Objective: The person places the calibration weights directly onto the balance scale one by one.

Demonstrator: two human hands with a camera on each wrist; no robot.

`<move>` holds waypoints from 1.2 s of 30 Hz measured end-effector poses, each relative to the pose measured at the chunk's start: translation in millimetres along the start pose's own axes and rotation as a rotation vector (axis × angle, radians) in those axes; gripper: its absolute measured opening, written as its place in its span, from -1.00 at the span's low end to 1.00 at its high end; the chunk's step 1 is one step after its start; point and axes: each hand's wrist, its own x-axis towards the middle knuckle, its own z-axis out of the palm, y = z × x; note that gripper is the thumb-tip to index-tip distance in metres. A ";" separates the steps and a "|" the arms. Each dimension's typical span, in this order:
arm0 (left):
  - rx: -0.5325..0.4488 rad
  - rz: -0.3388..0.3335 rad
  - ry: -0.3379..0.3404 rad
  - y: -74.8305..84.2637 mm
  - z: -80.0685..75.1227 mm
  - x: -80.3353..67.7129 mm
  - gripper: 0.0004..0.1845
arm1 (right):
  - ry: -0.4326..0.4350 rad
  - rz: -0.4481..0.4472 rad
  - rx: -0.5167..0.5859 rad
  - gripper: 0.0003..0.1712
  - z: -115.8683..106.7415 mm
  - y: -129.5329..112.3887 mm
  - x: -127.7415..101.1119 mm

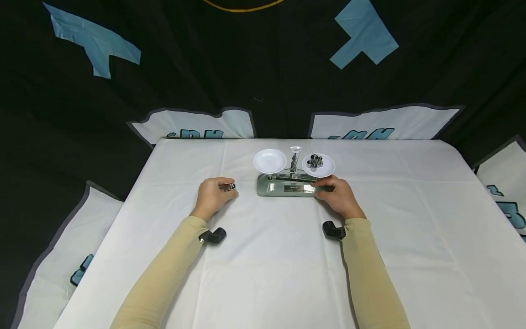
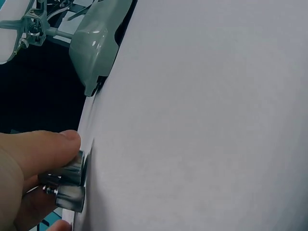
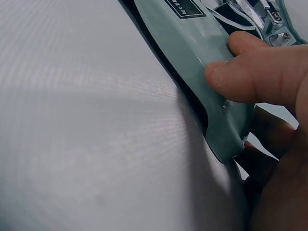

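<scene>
1. On the white tablecloth (image 1: 263, 256), seen from the head camera, the balance scale (image 1: 287, 185) sits at the centre with its long axis running left to right. The empty left pan (image 1: 269, 161) is white and bare; the right pan (image 1: 324, 170) carries a cluster of small metal weights (image 1: 315, 161). The left hand (image 1: 213, 194) rests on the cloth well left of the base, fingers curled round a shiny weight (image 1: 231, 186) whose end peeks out toward the scale. The empty pan lies to that hand's right and farther from the body, and the left hand is the nearer of the two to it. The right hand (image 1: 338, 194) sits at the base's right end, fingers on it.

2. Down at the left wrist, thumb (image 2: 43, 147) and fingers pinch the weight (image 2: 67, 185), a stubby chrome cylinder lying on its side, flat face touching the cloth (image 2: 202, 120). The grey-green base (image 2: 94, 43) shows up ahead, apart from the hand, with the beam mechanism (image 2: 33, 26) beyond it.

3. Over at the right wrist, the thumb (image 3: 255, 72) presses on top of the base's (image 3: 192, 67) rounded end while the fingers (image 3: 269, 144) curl beneath and behind its edge, so this hand grasps the base. A dark nameplate (image 3: 185, 7) sits on the base's front face, and cloth (image 3: 86, 134) fills the rest.
</scene>
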 end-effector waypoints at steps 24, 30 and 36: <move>0.001 -0.039 -0.028 10.2 -12.8 4.7 -0.66 | 0.011 0.003 0.024 -0.72 0.6 2.6 0.1; -0.036 -0.051 -0.041 27.6 -28.4 7.9 -0.64 | 0.011 -0.002 0.031 -0.72 0.5 2.1 -0.9; -0.061 -0.041 -0.037 49.6 -40.0 12.1 -0.65 | 0.012 -0.011 0.018 -0.74 0.2 0.8 -0.2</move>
